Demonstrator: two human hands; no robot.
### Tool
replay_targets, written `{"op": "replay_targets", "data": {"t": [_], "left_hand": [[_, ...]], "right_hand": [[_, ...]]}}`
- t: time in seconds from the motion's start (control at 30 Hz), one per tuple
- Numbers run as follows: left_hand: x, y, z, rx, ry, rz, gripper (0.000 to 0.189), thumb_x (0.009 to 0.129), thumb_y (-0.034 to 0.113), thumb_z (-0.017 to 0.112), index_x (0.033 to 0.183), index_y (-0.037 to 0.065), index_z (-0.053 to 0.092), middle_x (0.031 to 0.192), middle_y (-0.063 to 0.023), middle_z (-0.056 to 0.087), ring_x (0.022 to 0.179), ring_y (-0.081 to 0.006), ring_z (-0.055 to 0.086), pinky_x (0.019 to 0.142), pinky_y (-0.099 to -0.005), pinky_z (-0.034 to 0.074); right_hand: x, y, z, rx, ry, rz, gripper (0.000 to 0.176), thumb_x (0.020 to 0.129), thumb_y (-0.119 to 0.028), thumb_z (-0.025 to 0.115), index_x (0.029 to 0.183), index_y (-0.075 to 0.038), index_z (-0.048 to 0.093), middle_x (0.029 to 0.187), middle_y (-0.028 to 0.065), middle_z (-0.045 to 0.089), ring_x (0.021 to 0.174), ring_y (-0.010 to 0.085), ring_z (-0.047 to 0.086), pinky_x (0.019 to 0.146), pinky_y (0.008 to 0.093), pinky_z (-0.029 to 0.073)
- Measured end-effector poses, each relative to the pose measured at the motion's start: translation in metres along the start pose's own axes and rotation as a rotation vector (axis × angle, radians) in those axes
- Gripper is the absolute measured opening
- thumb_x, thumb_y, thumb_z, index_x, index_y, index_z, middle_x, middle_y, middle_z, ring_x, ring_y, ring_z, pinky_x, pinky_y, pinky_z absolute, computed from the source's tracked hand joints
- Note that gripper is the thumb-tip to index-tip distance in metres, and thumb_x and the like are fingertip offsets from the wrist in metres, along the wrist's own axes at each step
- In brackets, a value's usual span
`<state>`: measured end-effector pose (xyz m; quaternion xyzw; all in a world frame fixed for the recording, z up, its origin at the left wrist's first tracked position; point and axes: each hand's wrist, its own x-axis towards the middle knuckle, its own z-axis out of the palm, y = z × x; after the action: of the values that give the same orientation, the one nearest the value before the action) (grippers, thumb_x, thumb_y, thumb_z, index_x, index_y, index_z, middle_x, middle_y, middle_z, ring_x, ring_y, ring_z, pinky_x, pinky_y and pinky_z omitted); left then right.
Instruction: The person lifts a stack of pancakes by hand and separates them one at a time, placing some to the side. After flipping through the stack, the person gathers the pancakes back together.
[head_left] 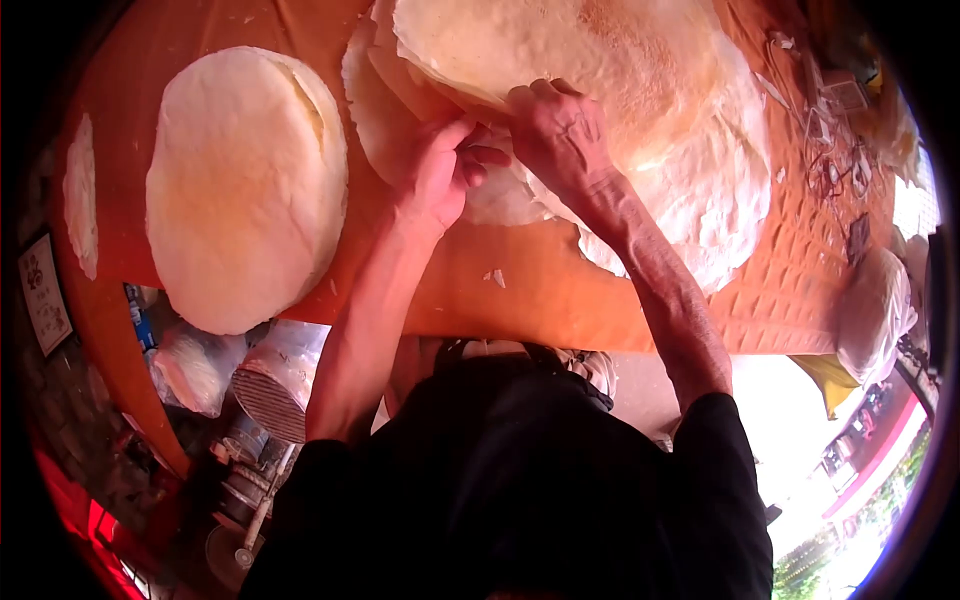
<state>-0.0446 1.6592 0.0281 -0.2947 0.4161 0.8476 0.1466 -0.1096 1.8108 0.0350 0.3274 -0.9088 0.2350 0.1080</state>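
Large thin flatbread-like sheets (640, 80) lie in a loose, overlapping pile on the orange-covered table (520, 290). At the pile's near left edge, my right hand (560, 130) is closed on the rim of the upper sheet. Just left of it, my left hand (448, 172) has its fingers curled but apart, beside the lower sheets, and nothing shows in it. Further left lies a neat oval stack of similar pale sheets (240, 190), touched by neither hand.
A pale piece (82, 198) lies at the far left table edge. On the right are a white plastic bag (874, 315), thin tangled items (830, 165) and a small box (846, 92). Plastic-wrapped goods (200, 368) stand below the table at left. Small flakes dot the cloth.
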Motion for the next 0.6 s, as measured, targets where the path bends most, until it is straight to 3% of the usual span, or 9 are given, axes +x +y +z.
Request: {"op": "replay_targets", "data": {"t": [0.13,0.2,0.23,0.27,0.3,0.33,0.4,0.43,0.6], "left_hand": [[0.004,0.001,-0.006,-0.149,-0.068,-0.028,0.021,0.096,0.02,0.045,0.095,0.005,0.059,0.087,-0.0081,0.066,0.06,-0.0208,0.061,0.047,-0.023,0.041],[0.005,0.001,-0.005,-0.244,-0.115,-0.001,0.022,0.095,0.021,0.045,0.096,0.004,0.058,0.088,-0.0104,0.066,0.063,-0.0229,0.061,0.047,-0.0243,0.041],[0.008,-0.003,-0.012,-0.289,-0.136,0.005,0.023,0.094,0.021,0.044,0.097,0.003,0.058,0.089,-0.0111,0.066,0.063,-0.0234,0.061,0.047,-0.0247,0.041],[0.012,-0.003,-0.014,-0.335,-0.158,0.017,0.024,0.094,0.021,0.043,0.099,0.003,0.057,0.09,-0.0118,0.066,0.064,-0.0239,0.061,0.047,-0.0251,0.041],[0.011,0.001,-0.011,-0.426,0.051,-0.068,0.025,0.094,0.021,0.041,0.1,0.001,0.056,0.09,-0.0131,0.065,0.066,-0.0259,0.062,0.046,-0.0269,0.04],[0.008,0.006,-0.01,-0.355,-0.02,-0.061,0.024,0.094,0.021,0.042,0.098,0.002,0.056,0.088,-0.0122,0.064,0.068,-0.0257,0.061,0.047,-0.027,0.039],[0.001,0.015,-0.015,-0.215,-0.156,-0.047,0.023,0.094,0.02,0.042,0.094,0.003,0.058,0.085,-0.0104,0.063,0.071,-0.0253,0.06,0.049,-0.0273,0.038],[0.01,0.009,-0.024,-0.31,-0.244,-0.057,0.023,0.094,0.02,0.044,0.093,0.001,0.057,0.085,-0.012,0.062,0.072,-0.0272,0.059,0.048,-0.0279,0.036],[0.011,0.018,-0.002,-0.385,-0.221,-0.017,0.02,0.09,0.019,0.05,0.092,-0.001,0.052,0.094,-0.019,0.064,0.068,-0.0309,0.062,0.046,-0.0277,0.038]], "right_hand": [[0.031,-0.007,-0.018,0.156,-0.268,0.087,0.011,0.077,-0.015,0.059,0.077,-0.005,0.064,0.072,0.0144,0.063,0.068,0.0329,0.063,0.059,0.0413,0.05],[0.04,-0.015,0.003,0.086,-0.307,0.128,0.015,0.077,-0.018,0.06,0.079,-0.004,0.064,0.074,0.0151,0.064,0.071,0.0349,0.063,0.06,0.0419,0.049],[0.035,-0.018,0.008,0.081,-0.184,0.071,0.017,0.076,-0.017,0.061,0.086,-0.003,0.062,0.074,0.0161,0.064,0.072,0.0351,0.064,0.06,0.0424,0.05],[0.03,-0.018,-0.002,0.027,-0.266,-0.004,0.035,0.077,-0.022,0.066,0.105,-0.002,0.061,0.079,0.0168,0.065,0.077,0.0358,0.064,0.064,0.0425,0.05],[0.017,-0.018,-0.012,0.14,-0.157,-0.01,0.047,0.078,-0.032,0.066,0.113,-0.001,0.058,0.086,0.0195,0.065,0.084,0.0355,0.064,0.075,0.0441,0.049],[0.0,-0.015,-0.02,0.254,-0.052,-0.016,0.059,0.08,-0.041,0.067,0.121,0.0,0.055,0.093,0.0222,0.065,0.091,0.0353,0.063,0.086,0.0458,0.048],[-0.037,0.005,-0.03,-0.038,0.002,-0.066,0.075,0.075,-0.049,0.072,0.129,-0.002,0.051,0.114,0.0214,0.059,0.113,0.036,0.054,0.099,0.0485,0.04],[-0.052,0.016,-0.028,-0.02,-0.067,0.033,0.08,0.068,-0.045,0.078,0.131,-0.004,0.051,0.126,0.0183,0.054,0.121,0.0364,0.047,0.103,0.0508,0.035],[-0.048,0.041,-0.005,-0.139,0.112,-0.005,0.055,0.065,-0.018,0.074,0.117,-0.009,0.059,0.111,0.008,0.059,0.104,0.0303,0.055,0.09,0.0434,0.044]]}}
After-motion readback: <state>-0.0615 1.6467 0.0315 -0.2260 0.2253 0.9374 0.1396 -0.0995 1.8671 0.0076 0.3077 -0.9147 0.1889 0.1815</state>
